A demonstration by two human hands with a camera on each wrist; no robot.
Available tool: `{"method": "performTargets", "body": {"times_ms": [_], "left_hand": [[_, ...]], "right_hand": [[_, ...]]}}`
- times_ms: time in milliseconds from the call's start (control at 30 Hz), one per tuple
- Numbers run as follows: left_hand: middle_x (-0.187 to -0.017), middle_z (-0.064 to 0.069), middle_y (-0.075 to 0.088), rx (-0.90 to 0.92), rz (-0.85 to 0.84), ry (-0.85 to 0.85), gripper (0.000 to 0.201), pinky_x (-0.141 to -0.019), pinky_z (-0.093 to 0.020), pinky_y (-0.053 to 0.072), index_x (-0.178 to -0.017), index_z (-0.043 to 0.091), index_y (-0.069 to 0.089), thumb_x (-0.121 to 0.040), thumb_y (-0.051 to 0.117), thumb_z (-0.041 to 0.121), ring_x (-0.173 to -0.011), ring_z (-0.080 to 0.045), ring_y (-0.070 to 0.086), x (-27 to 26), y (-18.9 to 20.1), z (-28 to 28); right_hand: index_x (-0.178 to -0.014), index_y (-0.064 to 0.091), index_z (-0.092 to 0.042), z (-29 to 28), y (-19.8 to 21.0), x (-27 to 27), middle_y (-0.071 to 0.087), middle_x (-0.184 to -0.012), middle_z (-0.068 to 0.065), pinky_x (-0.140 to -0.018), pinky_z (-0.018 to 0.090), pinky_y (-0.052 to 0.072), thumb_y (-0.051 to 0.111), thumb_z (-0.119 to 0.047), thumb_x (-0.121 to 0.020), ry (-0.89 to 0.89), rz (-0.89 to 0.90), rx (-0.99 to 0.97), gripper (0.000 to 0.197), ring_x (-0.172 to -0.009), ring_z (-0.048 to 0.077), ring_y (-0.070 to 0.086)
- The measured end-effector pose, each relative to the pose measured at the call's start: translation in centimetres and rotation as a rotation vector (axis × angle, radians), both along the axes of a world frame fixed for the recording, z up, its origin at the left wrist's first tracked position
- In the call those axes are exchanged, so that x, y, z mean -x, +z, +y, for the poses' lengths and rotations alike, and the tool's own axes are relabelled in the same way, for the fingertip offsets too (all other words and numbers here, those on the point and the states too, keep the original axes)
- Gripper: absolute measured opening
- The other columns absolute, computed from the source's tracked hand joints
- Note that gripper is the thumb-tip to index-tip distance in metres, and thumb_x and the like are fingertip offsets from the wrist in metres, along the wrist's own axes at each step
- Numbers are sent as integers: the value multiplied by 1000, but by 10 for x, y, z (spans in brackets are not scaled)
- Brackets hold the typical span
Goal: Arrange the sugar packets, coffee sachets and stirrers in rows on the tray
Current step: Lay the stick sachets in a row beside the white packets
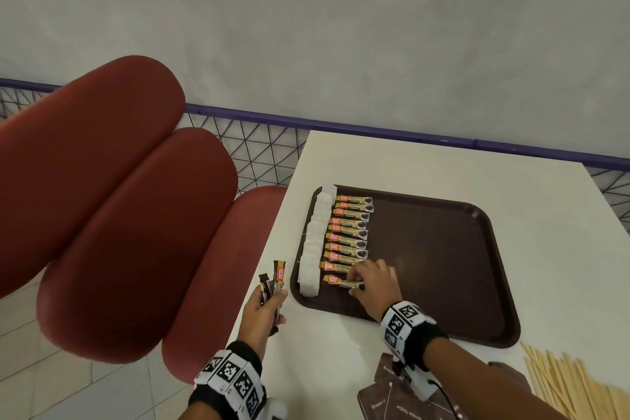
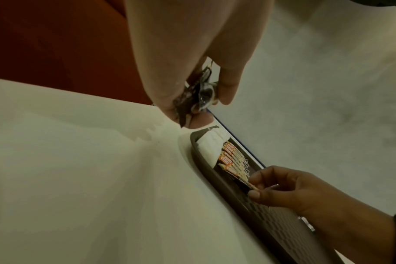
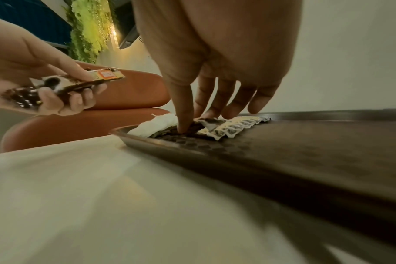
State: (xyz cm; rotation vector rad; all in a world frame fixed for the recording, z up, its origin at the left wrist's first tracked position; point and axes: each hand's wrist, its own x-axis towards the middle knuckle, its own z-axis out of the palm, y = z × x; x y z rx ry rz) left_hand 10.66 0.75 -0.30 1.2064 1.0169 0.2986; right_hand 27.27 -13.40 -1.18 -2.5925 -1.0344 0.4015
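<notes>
While our left hand [image 1: 264, 309] grips a small bunch of spare coffee sachets [image 1: 274, 281] off the bench [image 1: 341, 351] edge, our right hand [image 1: 371, 285] pinches the end of the nearest sachet [image 1: 337, 281] on the brown tray [image 1: 443, 266], thumb and fingertips on it. Beyond the right fingers runs the row of coffee sachets [image 1: 349, 232], orange label patches, "GRANULES" legible on several; the brand is too small to read. Just left of that row lie the white sugar packets [image 1: 315, 242], no print visible. Near the right wrist: wooden stirrers [image 1: 572, 385] in a loose pile, and brown packets [image 1: 385, 395] marked "Brown", the rest unclear. Beside the left hand, red seat cushions [image 1: 119, 198].
</notes>
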Motion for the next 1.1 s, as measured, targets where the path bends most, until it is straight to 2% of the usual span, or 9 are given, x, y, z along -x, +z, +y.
{"method": "performTargets", "body": {"times_ms": [133, 267, 400, 500, 600, 667, 800, 967, 1100], "left_hand": [[-71, -5, 53, -39, 16, -1, 12, -57, -26, 36, -98, 11, 60, -88, 63, 17, -54, -16, 48, 6, -3, 1], [-70, -6, 56, -25, -15, 19, 11, -64, -32, 43, -94, 13, 59, -85, 66, 16, -56, -18, 51, 9, -2, 0], [-66, -8, 56, -23, -49, 20, 11, -61, -31, 47, -91, 9, 59, -84, 67, 10, -54, -17, 51, 7, -3, -1], [-65, -5, 57, -12, -39, 5, 15, -63, -32, 47, -94, 9, 61, -83, 69, 14, -51, -13, 54, 5, -5, -2], [-67, -7, 53, -20, -21, -14, 20, -62, -31, 48, -98, 10, 62, -82, 70, 18, -56, -16, 51, 2, -6, -3], [-65, -6, 50, -52, -10, -40, 19, -55, -26, 45, -99, 12, 62, -83, 70, 20, -55, -15, 47, -1, -4, -5], [-59, -4, 47, -106, -43, -87, 16, -37, -14, 29, -97, 10, 58, -85, 67, 15, -41, -8, 38, -8, 3, -11], [-62, -4, 46, -79, -54, -163, 18, -36, -13, 27, -91, 9, 51, -84, 67, 12, -36, -2, 34, -12, 8, -16], [-70, -3, 50, -52, -31, -288, 27, -38, -15, 26, -102, 6, 53, -81, 70, 7, -38, -1, 34, -10, 9, -20]], "right_hand": [[-104, 54, -30, 8, -5, 0, 52, -120, -11, -97, 28, 26, 60, -29, -85, 8, -33, 16, 20, -114, 14, 40], [-106, 54, -28, 13, -8, -1, 51, -122, -9, -100, 29, 26, 59, -27, -86, 11, -69, 38, 21, -116, 16, 39], [-110, 52, -27, 11, -9, -2, 49, -121, -7, -98, 28, 27, 58, -26, -87, 25, -82, 38, 24, -115, 16, 39], [-112, 53, -24, 10, -7, 0, 50, -120, -6, -96, 28, 28, 57, -26, -88, 26, -93, -30, 25, -114, 18, 40], [-109, 55, -23, 10, 0, 8, 51, -115, -8, -94, 26, 29, 52, -31, -90, 67, -73, -124, 20, -112, 15, 41], [-101, 58, -21, 13, 6, 16, 56, -107, -7, -90, 26, 32, 51, -31, -91, 85, 17, -214, 16, -105, 13, 44], [-93, 63, -15, 20, 16, 32, 63, -93, -2, -86, 34, 47, 52, -26, -91, 67, 401, -378, 16, -91, 15, 56], [-88, 57, -15, 28, 29, 51, 58, -75, -9, -73, 11, 44, 55, -19, -92, -2, 743, -516, 6, -73, 1, 54], [-80, 53, -22, 31, 26, 48, 56, -75, -3, -77, 24, 45, 64, -12, -85, -38, 804, -540, 16, -73, 10, 53]]}}
